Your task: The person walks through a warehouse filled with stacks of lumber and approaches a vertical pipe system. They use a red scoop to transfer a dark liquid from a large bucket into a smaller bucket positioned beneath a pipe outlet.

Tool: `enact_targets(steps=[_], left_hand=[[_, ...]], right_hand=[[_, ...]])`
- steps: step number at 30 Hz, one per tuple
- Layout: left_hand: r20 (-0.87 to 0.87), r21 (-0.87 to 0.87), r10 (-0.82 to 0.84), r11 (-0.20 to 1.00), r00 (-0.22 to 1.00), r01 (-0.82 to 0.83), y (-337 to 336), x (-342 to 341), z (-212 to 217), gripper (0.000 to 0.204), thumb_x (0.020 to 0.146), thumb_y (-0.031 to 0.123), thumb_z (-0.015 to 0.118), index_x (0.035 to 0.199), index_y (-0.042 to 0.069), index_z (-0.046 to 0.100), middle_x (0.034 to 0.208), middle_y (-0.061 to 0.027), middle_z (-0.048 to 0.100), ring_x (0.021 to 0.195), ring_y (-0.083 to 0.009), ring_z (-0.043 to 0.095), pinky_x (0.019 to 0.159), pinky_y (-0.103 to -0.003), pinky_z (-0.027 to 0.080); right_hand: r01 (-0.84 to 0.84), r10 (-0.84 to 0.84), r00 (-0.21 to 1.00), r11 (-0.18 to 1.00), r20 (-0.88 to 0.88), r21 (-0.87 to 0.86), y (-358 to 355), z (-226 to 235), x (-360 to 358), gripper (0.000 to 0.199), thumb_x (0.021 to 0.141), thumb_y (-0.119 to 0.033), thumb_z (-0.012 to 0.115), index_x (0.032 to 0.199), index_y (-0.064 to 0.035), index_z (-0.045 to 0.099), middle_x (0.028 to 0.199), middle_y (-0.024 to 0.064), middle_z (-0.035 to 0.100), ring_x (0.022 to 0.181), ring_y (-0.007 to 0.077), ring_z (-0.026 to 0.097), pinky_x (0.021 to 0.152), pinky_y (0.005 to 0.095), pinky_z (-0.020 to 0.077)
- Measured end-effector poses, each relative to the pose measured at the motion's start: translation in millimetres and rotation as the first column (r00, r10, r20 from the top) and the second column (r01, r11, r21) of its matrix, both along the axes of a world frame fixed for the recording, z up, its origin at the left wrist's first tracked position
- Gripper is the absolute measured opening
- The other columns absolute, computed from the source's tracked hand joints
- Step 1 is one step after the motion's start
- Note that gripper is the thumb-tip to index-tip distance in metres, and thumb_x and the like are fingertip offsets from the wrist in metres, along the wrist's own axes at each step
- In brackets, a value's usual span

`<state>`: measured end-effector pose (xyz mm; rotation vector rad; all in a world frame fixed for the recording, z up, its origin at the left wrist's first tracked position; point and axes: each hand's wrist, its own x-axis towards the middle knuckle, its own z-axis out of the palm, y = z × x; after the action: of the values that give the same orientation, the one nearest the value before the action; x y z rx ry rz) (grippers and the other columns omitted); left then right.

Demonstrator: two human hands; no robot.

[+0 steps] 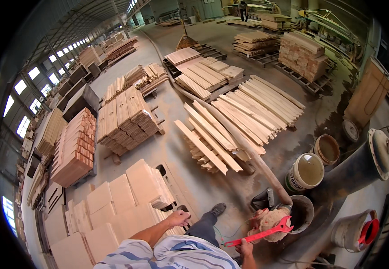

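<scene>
My right hand (pixel 245 248) is closed around the handle of a red wrench (pixel 259 235) with an open jaw at its far end. The jaw lies in front of a lumpy, dusty tan bundle (pixel 266 220), so I cannot tell whether they touch. A thin green cord (pixel 220 234) hangs near the handle's end. My left hand (pixel 178 219) has its fingers curled in, with nothing seen in them. It is beside a stack of pale flat boards (pixel 145 184) at my left.
Buckets (pixel 305 170) stand at my right near a large dark pipe (pixel 351 166) with a flanged end. A long hose (pixel 234 121) runs across the floor past loose wooden strips (pixel 257 107). Plank stacks (pixel 129 112) stand ahead. A person (pixel 243 10) is far off.
</scene>
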<state>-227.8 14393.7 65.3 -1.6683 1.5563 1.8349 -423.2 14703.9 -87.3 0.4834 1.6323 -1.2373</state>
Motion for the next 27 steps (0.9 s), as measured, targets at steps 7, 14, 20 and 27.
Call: enact_targets(steps=[7,14,20,27], left_hand=[[-0.002,-0.003,-0.015,1.0,1.0,0.015,-4,-5,-1,0.042,0.084,0.041,0.053,0.098,0.001,0.053,0.084,-0.0087,0.06,0.071,-0.0158,0.061,0.062,-0.028,0.051],[-0.015,-0.016,-0.026,1.0,1.0,0.026,-4,-3,-3,0.041,0.084,0.04,0.052,0.097,0.001,0.054,0.083,-0.0087,0.06,0.071,-0.0164,0.061,0.061,-0.028,0.051],[-0.021,-0.017,-0.015,1.0,1.0,0.015,-2,-3,4,0.041,0.084,0.041,0.052,0.095,0.002,0.055,0.083,-0.008,0.061,0.071,-0.0163,0.061,0.063,-0.029,0.051],[0.001,-0.011,-0.014,1.0,1.0,0.014,3,4,3,0.044,0.083,0.045,0.052,0.093,0.002,0.056,0.084,-0.0079,0.061,0.07,-0.0158,0.061,0.064,-0.028,0.05]], right_hand=[[-0.037,0.037,0.999,0.999,0.001,0.004,0,10,-2,0.028,0.089,-0.028,0.048,0.093,-0.0012,0.054,0.078,0.0127,0.06,0.061,0.0218,0.061,0.052,0.0338,0.0537],[-0.051,0.05,0.999,0.999,-0.009,-0.005,-3,17,0,0.028,0.089,-0.028,0.048,0.095,-0.0008,0.054,0.082,0.0126,0.06,0.064,0.0221,0.062,0.054,0.0338,0.0541],[-0.05,0.05,0.999,0.998,-0.012,-0.029,0,12,2,0.029,0.089,-0.028,0.048,0.095,-0.0005,0.054,0.081,0.0122,0.059,0.064,0.0223,0.062,0.054,0.0336,0.0538],[-0.057,0.057,0.998,0.997,0.004,-0.043,3,5,3,0.03,0.089,-0.028,0.048,0.096,0.0002,0.054,0.082,0.0126,0.059,0.066,0.0232,0.062,0.055,0.034,0.0537]])
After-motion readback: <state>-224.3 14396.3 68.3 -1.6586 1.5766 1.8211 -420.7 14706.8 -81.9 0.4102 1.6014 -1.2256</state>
